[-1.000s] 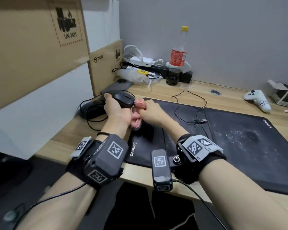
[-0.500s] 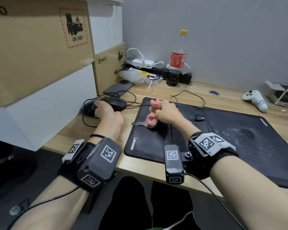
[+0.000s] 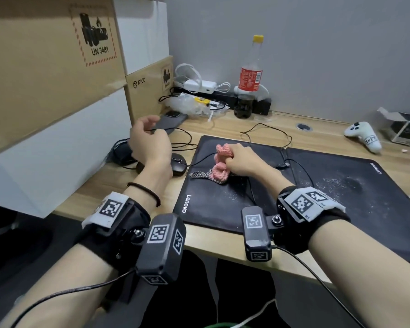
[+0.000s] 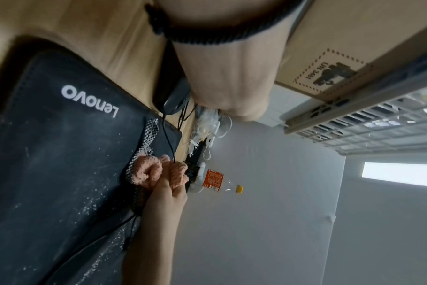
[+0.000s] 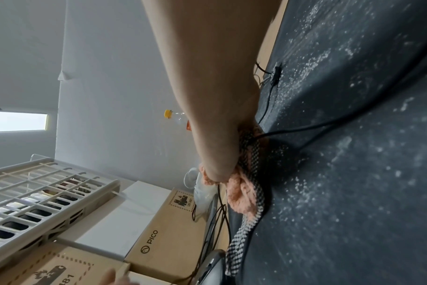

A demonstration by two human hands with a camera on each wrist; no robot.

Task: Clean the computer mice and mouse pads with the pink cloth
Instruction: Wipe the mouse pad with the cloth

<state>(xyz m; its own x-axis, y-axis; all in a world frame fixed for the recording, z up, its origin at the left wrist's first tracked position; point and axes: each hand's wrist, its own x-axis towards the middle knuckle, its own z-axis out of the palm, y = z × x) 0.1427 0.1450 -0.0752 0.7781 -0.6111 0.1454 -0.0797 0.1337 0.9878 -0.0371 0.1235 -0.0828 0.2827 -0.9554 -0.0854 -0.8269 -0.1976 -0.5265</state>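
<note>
My right hand (image 3: 233,159) grips the bunched pink cloth (image 3: 219,168) and holds it down on the left black Lenovo mouse pad (image 3: 211,209). A checked edge of the cloth trails to the left. A black wired mouse (image 3: 178,166) lies on the desk just left of that pad. Above and behind it my left hand (image 3: 152,130) hovers with loosely curled fingers, and I see nothing in it. A second dark mouse (image 3: 121,151) sits further left among cables. The right wrist view shows the cloth (image 5: 241,196) pressed on the dusty pad (image 5: 354,154).
A second Lenovo pad (image 3: 365,185) on the right carries white dust. Loose cables (image 3: 265,133) cross both pads. Cardboard boxes (image 3: 149,91) wall the left side. A cola bottle (image 3: 250,76), a phone (image 3: 171,120) and a white game controller (image 3: 362,134) stand toward the back.
My left hand has let go of the black mouse, which now lies on the desk, and has lifted up and back. My right hand moved the cloth from the mouse onto the pad.
</note>
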